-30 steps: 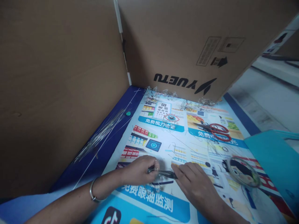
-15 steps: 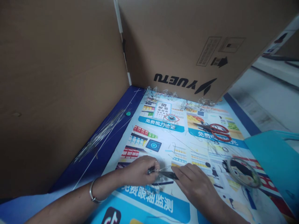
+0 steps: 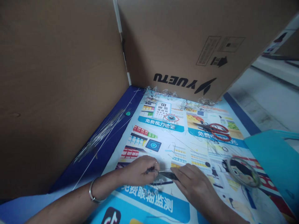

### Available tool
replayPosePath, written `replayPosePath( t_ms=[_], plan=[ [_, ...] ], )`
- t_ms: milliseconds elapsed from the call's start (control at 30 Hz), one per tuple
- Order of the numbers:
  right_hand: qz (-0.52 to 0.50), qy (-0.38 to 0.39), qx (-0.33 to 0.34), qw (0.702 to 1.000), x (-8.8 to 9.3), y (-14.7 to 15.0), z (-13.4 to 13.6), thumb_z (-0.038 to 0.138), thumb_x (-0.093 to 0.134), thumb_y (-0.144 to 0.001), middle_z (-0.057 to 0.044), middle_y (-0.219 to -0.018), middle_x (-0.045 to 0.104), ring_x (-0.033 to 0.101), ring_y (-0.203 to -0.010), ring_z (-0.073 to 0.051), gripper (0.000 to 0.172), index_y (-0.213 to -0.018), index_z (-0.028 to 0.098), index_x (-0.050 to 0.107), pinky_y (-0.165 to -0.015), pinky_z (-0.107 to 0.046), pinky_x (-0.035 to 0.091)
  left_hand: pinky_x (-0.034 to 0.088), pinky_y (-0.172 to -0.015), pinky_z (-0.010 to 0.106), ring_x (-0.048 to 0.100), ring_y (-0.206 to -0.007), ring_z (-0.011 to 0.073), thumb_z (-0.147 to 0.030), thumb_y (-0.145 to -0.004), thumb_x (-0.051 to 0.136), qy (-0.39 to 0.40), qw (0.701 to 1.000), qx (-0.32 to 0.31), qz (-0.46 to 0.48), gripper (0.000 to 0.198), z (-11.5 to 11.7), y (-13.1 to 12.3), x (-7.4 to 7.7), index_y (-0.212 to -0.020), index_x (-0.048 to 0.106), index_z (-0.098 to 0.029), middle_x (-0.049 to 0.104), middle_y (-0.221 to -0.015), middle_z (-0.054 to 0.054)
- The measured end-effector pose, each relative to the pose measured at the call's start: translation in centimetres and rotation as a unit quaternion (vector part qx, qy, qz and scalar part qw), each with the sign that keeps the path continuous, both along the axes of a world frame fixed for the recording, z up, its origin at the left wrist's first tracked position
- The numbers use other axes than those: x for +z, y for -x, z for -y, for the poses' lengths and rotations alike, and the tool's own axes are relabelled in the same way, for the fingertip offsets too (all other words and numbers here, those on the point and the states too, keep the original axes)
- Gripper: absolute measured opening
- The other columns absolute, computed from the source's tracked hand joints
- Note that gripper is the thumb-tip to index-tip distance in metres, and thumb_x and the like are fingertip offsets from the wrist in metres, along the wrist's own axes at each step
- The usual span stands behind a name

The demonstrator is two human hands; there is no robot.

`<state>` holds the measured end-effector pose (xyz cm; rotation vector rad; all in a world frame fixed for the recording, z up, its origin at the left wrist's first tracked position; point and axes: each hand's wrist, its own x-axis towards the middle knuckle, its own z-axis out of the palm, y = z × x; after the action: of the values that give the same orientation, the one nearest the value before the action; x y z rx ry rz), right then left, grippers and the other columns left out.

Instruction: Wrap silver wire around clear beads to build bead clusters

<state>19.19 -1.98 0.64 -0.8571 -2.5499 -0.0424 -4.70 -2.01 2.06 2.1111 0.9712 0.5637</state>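
My left hand (image 3: 137,171), with a metal bangle on its wrist, lies low on the printed poster (image 3: 163,137) with its fingers pinched round a small piece of thin wire (image 3: 153,170). My right hand (image 3: 191,183) is closed on a small dark plier-like tool (image 3: 169,175). The tool's tip points left and meets the wire at my left fingertips. Small clear bits (image 3: 151,189) lie under the two hands.
Cardboard walls (image 3: 58,77) stand at the left and the back. A bundle of thin metal wires (image 3: 100,133) lies along the left wall. Red-handled scissors (image 3: 216,130) and a clear round lid (image 3: 244,171) lie on the right, beside a teal bag (image 3: 275,161).
Both hands stay in place and shift only slightly. The tool's tip has closed in on the wire at my left fingertips.
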Motion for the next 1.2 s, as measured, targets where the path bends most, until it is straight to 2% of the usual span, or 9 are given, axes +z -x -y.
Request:
replayPosePath(
  t_ms=[333,733,933,1067,1200],
  plan=[
    [-0.016,0.009,-0.015,1.0,0.34,0.11,0.01,0.025,0.041,-0.093,-0.008,-0.083,0.066,0.059,-0.076,-0.02,0.023,-0.1,0.016,0.061,-0.074,-0.035,0.045,0.039,-0.071,0.023,0.051,-0.075,0.0143,-0.011,-0.081,0.044,0.0,0.999,-0.019,-0.045,0.008,-0.02,0.11,0.46,-0.084,0.048,-0.019,0.058,-0.081,0.001],
    [-0.047,0.108,-0.034,0.992,0.18,-0.31,-0.01,0.027,0.048,-0.09,-0.007,-0.089,0.066,0.059,-0.079,-0.02,0.02,-0.103,0.02,0.061,-0.073,-0.034,0.047,0.039,-0.069,0.023,0.051,-0.074,0.0142,-0.011,-0.082,0.044,0.011,0.999,-0.024,-0.041,0.009,-0.19,0.08,0.87,-0.082,0.048,-0.019,0.057,-0.079,0.0],
    [-0.065,0.139,-0.044,0.987,0.37,-0.34,-0.11,0.03,0.046,-0.09,-0.008,-0.085,0.068,0.063,-0.076,-0.019,0.022,-0.096,0.019,0.065,-0.067,-0.028,0.052,0.039,-0.068,0.023,0.051,-0.073,0.0141,-0.012,-0.083,0.043,0.013,0.999,-0.026,-0.042,0.009,-0.29,-0.02,0.94,-0.078,0.047,-0.019,0.057,-0.078,0.0],
    [-0.065,0.152,-0.05,0.985,0.1,-0.6,-0.13,0.031,0.046,-0.09,-0.008,-0.086,0.07,0.066,-0.076,-0.019,0.024,-0.096,0.02,0.066,-0.068,-0.028,0.053,0.039,-0.066,0.023,0.052,-0.07,0.014,-0.013,-0.083,0.043,0.018,0.999,-0.027,-0.021,0.009,-0.34,0.01,0.78,-0.077,0.047,-0.018,0.058,-0.076,0.0],
    [-0.054,0.206,-0.047,0.976,0.08,-0.76,-0.24,0.033,0.047,-0.09,-0.009,-0.088,0.071,0.067,-0.078,-0.02,0.026,-0.1,0.018,0.066,-0.068,-0.029,0.053,0.04,-0.068,0.022,0.055,-0.073,0.0136,-0.013,-0.083,0.045,0.031,0.999,-0.029,0.01,0.009,-0.36,0.11,0.65,-0.08,0.052,-0.017,0.06,-0.078,0.001]
  ],
)
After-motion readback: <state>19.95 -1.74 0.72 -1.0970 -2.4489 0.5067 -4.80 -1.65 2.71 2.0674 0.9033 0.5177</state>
